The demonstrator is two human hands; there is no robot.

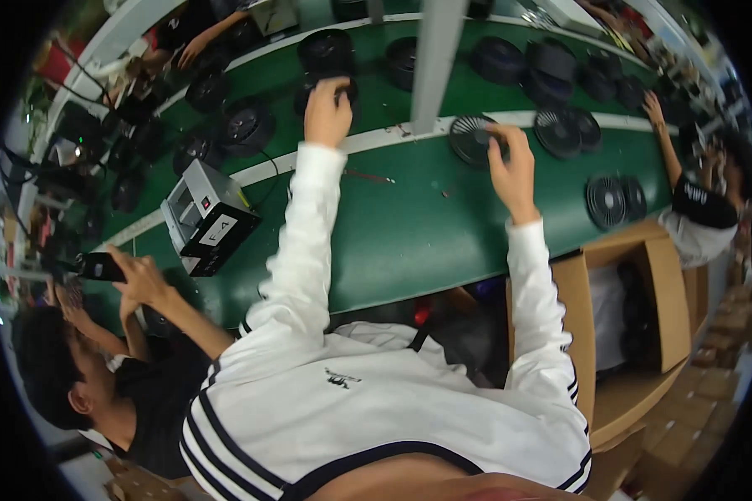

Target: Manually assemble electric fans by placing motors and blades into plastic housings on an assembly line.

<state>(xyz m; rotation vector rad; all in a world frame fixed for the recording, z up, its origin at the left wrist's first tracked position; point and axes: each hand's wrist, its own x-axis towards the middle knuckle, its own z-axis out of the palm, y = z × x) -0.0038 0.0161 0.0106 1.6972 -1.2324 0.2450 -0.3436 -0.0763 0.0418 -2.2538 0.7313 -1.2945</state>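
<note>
Both my arms reach forward across the green work surface (393, 225). My left hand (329, 113) is at the far side, fingers curled on a round black fan part (303, 98) that it partly covers. Nearer the middle right, my right hand (514, 165) grips the right edge of a round black fan with a ribbed grille (470, 142) between thumb and fingers. This fan lies across the pale divider strip. Just right of it lie two overlapping round black fans (558, 132).
A metal-and-black box device (209, 219) stands left. More fans (607, 203) lie right, and others (497, 60) farther back. A white post (437, 67) rises between my hands. An open carton (572, 334) stands at my right. Co-workers (138, 367) flank me; one holds a black object.
</note>
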